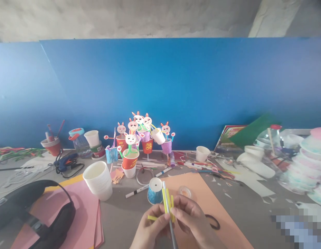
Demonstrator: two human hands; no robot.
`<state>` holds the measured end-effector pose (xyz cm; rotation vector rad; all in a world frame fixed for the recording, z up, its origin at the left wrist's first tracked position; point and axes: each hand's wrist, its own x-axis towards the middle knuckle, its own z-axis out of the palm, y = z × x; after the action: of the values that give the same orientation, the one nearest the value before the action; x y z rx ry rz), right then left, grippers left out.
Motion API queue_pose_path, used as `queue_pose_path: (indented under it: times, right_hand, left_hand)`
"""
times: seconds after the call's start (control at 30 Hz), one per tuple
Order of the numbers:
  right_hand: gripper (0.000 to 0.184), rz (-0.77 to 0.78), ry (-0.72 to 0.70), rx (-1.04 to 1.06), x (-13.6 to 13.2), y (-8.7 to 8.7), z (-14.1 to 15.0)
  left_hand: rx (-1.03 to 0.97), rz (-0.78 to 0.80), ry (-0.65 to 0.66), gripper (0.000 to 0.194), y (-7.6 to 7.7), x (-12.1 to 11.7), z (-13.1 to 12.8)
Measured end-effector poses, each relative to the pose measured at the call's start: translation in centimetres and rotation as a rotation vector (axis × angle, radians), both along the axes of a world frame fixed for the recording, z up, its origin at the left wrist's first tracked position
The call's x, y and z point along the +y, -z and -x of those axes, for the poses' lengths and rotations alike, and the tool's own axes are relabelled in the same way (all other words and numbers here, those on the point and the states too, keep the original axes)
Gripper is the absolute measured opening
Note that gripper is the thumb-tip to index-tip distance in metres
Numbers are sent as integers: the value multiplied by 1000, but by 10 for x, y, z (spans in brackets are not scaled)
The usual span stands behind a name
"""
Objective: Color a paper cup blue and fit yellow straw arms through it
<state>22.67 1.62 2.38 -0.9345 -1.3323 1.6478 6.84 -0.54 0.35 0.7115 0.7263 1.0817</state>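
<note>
My left hand (153, 226) is closed in a pinch on yellow paper strips (168, 199) and a slim grey stick-like thing (171, 230) with a paler upper end. My right hand (188, 216) pinches the same yellow strips from the other side, close to my left fingertips. One yellow end pokes out to the left of my left hand. Just beyond the hands, a blue-coloured paper cup (155, 196) stands upside down with a small dark hole in its base. A roll of clear tape (185, 192) lies behind my right hand, and part of a black loop (214, 221) shows beside it.
Orange paper (217, 207) lies under the hands. Left are stacked white cups (99, 180), pink paper (85, 214) and a black headset-like object (56, 221). Rabbit-faced cup figures (130, 140) stand at the back. A marker (136, 191) and paper scraps lie about; a blue panel (160, 79) rises behind.
</note>
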Motion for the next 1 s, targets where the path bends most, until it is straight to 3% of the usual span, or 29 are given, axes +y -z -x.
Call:
queue_pose_path:
  times: [0.1, 0.17, 0.27, 0.37, 0.47, 0.63, 0.8, 1.0]
  right_hand:
    - [50, 1, 11, -5, -2, 0, 3]
    - [47, -93, 102, -59, -5, -2, 5]
    - [32, -385, 230, -265, -12, -7, 6]
    - [15, -733, 267, -433, -17, -11, 6]
    - [23, -963, 301, -481, -18, -12, 4]
    - [26, -1071, 340, -433, -17, -14, 3]
    - [36, -1158, 267, -467, -15, -19, 0]
    - [31, -1163, 322, -489, -16, -20, 0]
  left_hand:
    - [4, -17, 23, 43, -1, 1, 0]
    - [-21, 13, 34, 42, -1, 2, -1]
    - [-75, 87, -2, 38, -3, 3, 0]
    - [-136, 86, -49, 38, -7, 3, 1]
    - [-145, 42, -97, 36, -13, 1, 2]
    - [-92, 30, -113, 37, -23, -5, 2]
    - [-55, 19, -130, 37, -25, -7, 3]
    - [-183, 31, -106, 39, -26, -8, 3]
